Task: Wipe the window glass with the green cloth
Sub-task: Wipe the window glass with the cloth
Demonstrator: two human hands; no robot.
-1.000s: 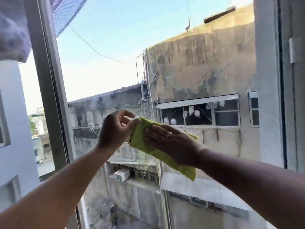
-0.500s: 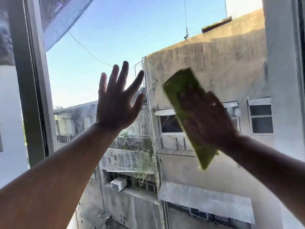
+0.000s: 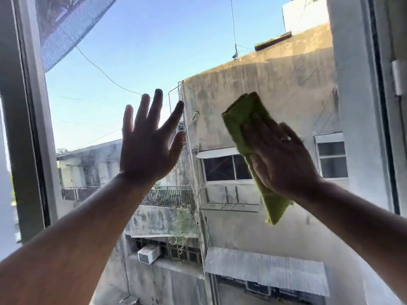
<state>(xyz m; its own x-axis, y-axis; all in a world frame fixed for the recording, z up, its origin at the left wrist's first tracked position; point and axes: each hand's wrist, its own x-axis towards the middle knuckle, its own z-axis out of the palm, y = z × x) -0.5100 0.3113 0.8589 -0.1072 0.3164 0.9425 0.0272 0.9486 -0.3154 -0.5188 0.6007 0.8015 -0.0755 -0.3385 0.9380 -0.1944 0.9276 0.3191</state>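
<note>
Your right hand [image 3: 279, 159] lies flat on the green cloth [image 3: 244, 119], fingers together, pressing it against the window glass [image 3: 136, 51] on the right side of the pane. The cloth is folded into a long strip that runs diagonally, its upper end sticking out above your fingertips and its lower end hanging below your wrist. Your left hand [image 3: 147, 150] is raised to the left of it, well apart from the cloth, fingers spread wide and holding nothing; whether the palm touches the glass cannot be told. The window frame [image 3: 28, 128] stands at the far left. Through the pane you see a stained concrete building [image 3: 264, 89].
</note>
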